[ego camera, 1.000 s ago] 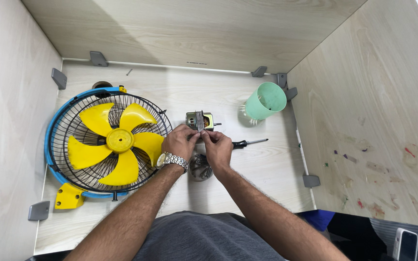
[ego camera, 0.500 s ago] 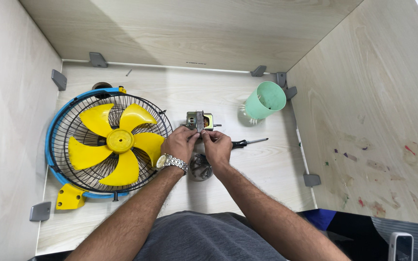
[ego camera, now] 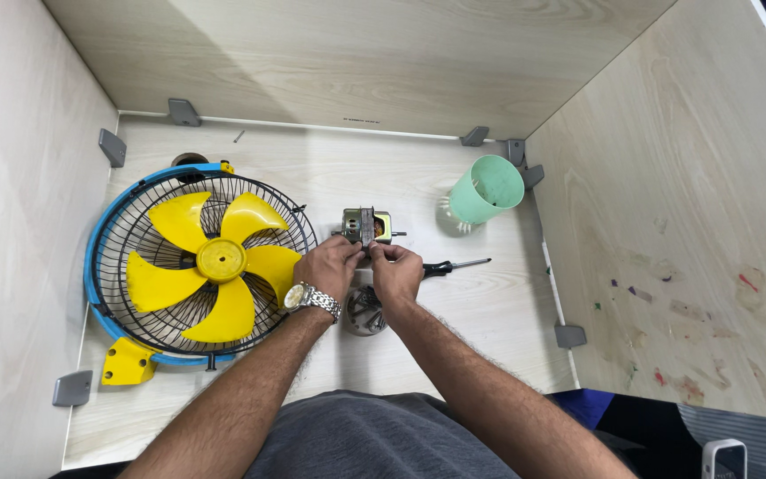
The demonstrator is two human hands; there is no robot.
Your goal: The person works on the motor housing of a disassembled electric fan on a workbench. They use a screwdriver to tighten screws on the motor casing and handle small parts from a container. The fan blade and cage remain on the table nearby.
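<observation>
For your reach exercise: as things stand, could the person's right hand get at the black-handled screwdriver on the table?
Probably yes. The screwdriver lies on bare table just beside the right hand, with nothing between them, though that hand's fingers are busy at the small motor.

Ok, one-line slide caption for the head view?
Both hands, left hand and right hand, grip a small motor beside a yellow-bladed fan.

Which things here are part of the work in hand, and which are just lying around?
In hand:
left hand and right hand, both on the small motor
dish of screws just below the hands
screwdriver beside the right hand

Lying about:
yellow fan in its cage
green cup
loose screw
</observation>
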